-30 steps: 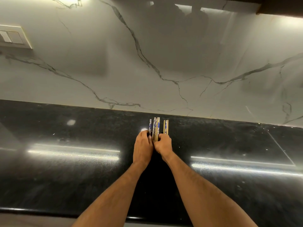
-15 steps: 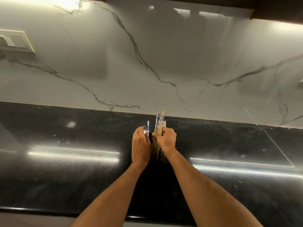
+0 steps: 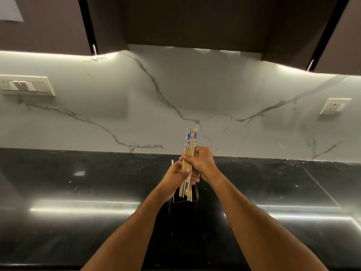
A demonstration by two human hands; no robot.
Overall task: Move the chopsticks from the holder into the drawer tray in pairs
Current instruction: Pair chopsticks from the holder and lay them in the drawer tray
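Head view. A bundle of chopsticks (image 3: 188, 163), bamboo shafts with blue-and-white patterned ends, has risen within the last second from deep in the dark holder (image 3: 184, 204) until only its lower tips sit at the holder's rim. The right hand (image 3: 201, 163) has its fingers closed round the upper shafts; the left hand (image 3: 176, 176) has its fingers wrapped round the bundle lower down. One pale stick (image 3: 172, 162) appears to remain upright in the holder, though it is partly hidden. Extraction is thus nearly complete; pairing and transfer remain, and no drawer tray is visible. The holder stands on the black desk (image 3: 78, 222). No legible writing or brand appears.
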